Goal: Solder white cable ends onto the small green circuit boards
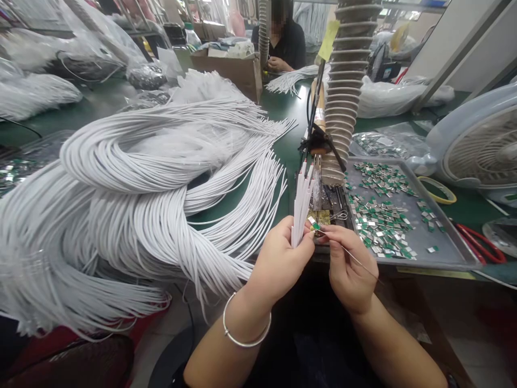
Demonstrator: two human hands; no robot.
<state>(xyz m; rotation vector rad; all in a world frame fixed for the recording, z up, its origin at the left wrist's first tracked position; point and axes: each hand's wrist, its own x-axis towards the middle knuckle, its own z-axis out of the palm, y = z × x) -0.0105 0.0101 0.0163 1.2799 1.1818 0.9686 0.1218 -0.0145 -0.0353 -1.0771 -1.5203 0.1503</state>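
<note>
- Hard to make out: a tiny green-and-silver part (pixel 313 223) is pinched where both hands meet and is mostly covered by fingertips. The fan (pixel 480 145) is cut off at the right edge, and only the red handles of the scissors (pixel 480 243) are seen.
- Left hand (pixel 278 264): fingers are closed round a bunch of white cable ends (pixel 301 207), held upright at the near table (pixel 283 108) edge. Too tightly packed to be counted.
- Right hand (pixel 349 269): fingers are pinched shut on a thin, stiff metal wire (pixel 359 263).
- A big looped bundle of smooth white cables (pixel 141 183) is laid across the green table, with its near left side blurred.
- One grey tray (pixel 456 253) holds dozens of flat little chips (pixel 379 215). There's also one ribbed hose (pixel 347 81) and one silver bangle (pixel 246 337).
</note>
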